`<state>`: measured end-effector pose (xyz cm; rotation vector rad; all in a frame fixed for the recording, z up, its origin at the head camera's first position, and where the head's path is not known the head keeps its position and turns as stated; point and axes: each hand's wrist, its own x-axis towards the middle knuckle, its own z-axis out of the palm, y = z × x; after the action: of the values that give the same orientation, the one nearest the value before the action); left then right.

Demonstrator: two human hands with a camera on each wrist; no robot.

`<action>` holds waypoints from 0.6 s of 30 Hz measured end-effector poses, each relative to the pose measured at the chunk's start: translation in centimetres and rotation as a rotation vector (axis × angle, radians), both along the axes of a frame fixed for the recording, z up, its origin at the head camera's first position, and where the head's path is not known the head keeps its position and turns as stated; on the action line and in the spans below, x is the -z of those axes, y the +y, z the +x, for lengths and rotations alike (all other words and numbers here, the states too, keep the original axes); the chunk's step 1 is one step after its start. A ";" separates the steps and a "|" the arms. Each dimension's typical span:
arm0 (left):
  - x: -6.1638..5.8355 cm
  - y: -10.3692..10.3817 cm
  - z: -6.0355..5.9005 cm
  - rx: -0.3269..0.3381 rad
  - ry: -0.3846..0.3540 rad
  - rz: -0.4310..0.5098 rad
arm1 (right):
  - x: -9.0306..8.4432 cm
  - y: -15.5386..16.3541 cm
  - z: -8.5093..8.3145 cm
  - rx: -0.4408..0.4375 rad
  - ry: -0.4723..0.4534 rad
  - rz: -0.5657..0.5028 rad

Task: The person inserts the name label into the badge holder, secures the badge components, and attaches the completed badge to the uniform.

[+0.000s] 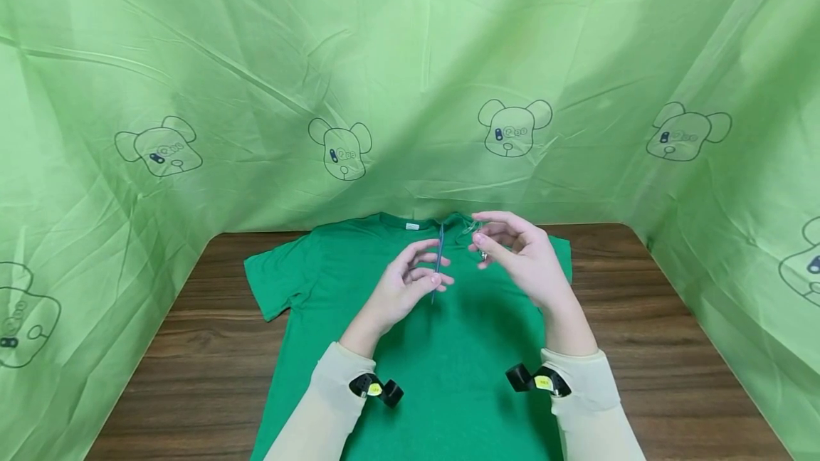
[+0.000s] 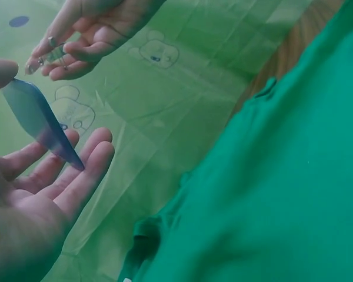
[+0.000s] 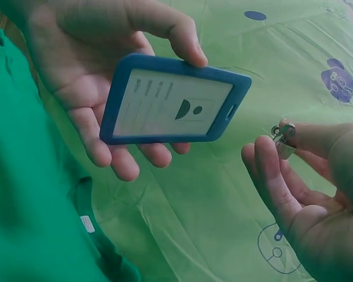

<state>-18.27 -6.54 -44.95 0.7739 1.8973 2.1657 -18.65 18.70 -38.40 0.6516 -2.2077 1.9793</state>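
Note:
My left hand point(image 1: 398, 289) holds a blue-framed ID badge holder point(image 3: 170, 103) by its edges, thumb on one long edge and fingers along the other. Its card shows a small figure icon and lines of print; in the head view the badge is seen edge-on. A small metal badge clip point(image 3: 284, 142) with a clear strap is pinched between the thumb and fingers of my right hand point(image 1: 522, 262). The clip is close to the slotted end of the badge but apart from it. Both hands are raised over a green T-shirt point(image 1: 448, 390).
The T-shirt lies spread on a dark wooden table point(image 1: 211, 347), collar towards the back, with a white label point(image 1: 412, 226) at the neck. Light green cloth point(image 1: 410, 77) printed with bear faces encloses the back and sides.

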 end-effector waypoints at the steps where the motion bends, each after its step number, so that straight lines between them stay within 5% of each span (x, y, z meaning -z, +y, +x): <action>1: 0.1 0.0 0.0 -0.007 0.000 -0.005 | 0.0 -0.1 0.0 -0.005 -0.006 0.000; 10: 0.5 -0.1 -0.1 -0.143 0.069 -0.153 | -0.1 -0.3 0.1 -0.034 -0.051 -0.037; 18: 0.7 0.0 -0.2 -0.151 0.045 -0.127 | -0.2 -0.1 0.1 -0.027 -0.116 -0.043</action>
<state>-18.50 -6.56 -45.65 0.6817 2.1564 2.1008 -18.51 18.56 -38.17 0.5780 -2.2235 2.1227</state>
